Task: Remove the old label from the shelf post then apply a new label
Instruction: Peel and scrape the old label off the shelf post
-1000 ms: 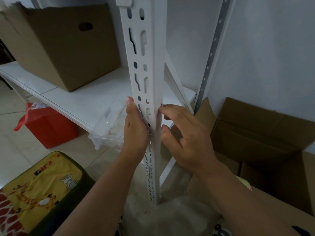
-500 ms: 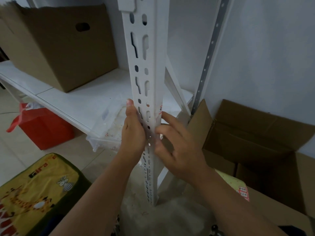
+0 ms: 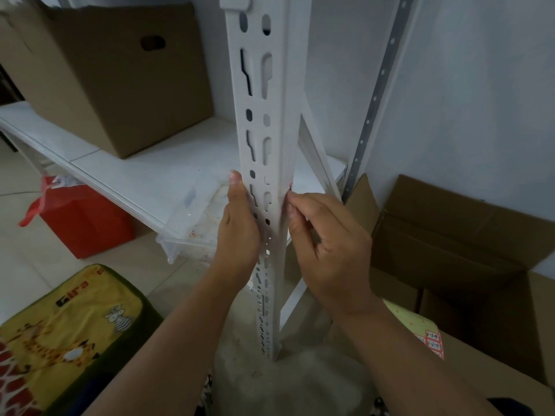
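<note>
Fingertips pinching label on post

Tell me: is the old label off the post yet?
Still on: a red-printed label shows on the post edge, right hand fingertips picking at it.

Label sheet — handwritten numbers, roughly "6-24".

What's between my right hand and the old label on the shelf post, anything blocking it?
Nothing visible blocks it. The right hand has its fingertips already at the post's right edge, right below the red-marked label. The left hand rests on the shelf post on the opposite side, clear of the label.
</note>
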